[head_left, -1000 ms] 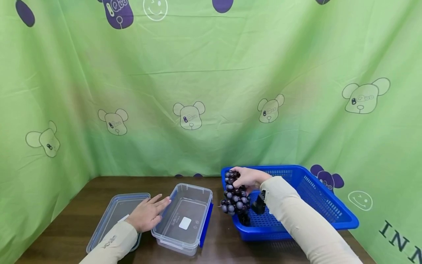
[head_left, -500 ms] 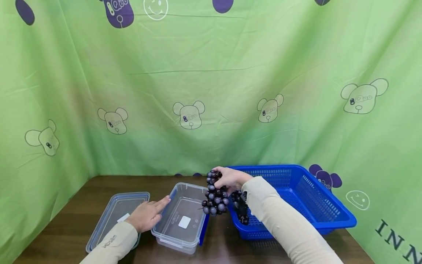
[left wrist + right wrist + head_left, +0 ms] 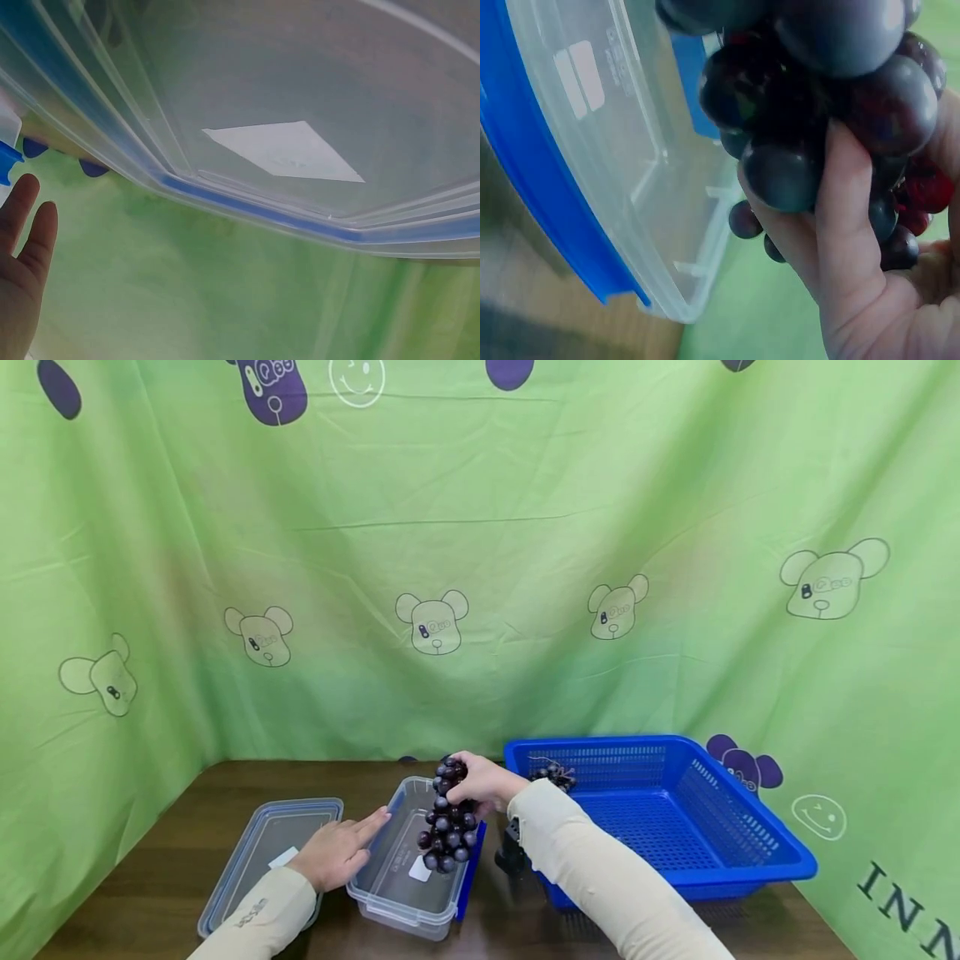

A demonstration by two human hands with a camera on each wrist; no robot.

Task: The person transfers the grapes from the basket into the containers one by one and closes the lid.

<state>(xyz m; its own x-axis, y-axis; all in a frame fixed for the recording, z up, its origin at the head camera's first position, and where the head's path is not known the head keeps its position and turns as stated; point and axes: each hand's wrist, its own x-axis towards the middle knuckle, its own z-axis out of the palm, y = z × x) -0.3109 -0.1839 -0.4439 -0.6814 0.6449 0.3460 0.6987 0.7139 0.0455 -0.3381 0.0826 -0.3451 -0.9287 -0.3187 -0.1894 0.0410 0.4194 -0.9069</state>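
My right hand point(image 3: 483, 782) grips a bunch of dark purple grapes point(image 3: 450, 835), which hangs over the clear plastic food container point(image 3: 382, 860). In the right wrist view, thumb and fingers curl round the grapes point(image 3: 780, 172), and the container's blue side latch point(image 3: 547, 172) shows at left. The container has a white label on its floor. My left hand point(image 3: 335, 852) lies with straight fingers at the container's left rim. Under and beside that forearm is the container's lid point(image 3: 258, 847); it fills much of the left wrist view, white sticker point(image 3: 289, 152) included.
A blue plastic basket point(image 3: 675, 883) stands at the right, with more dark grapes point(image 3: 553, 774) in its back left corner. The dark wooden table point(image 3: 180, 827) ends at a green printed curtain point(image 3: 525, 693) behind.
My right hand has carried the grape bunch leftward from the basket to above the container. Grapes in the basket's corner have come into sight. My left hand has stayed in place.
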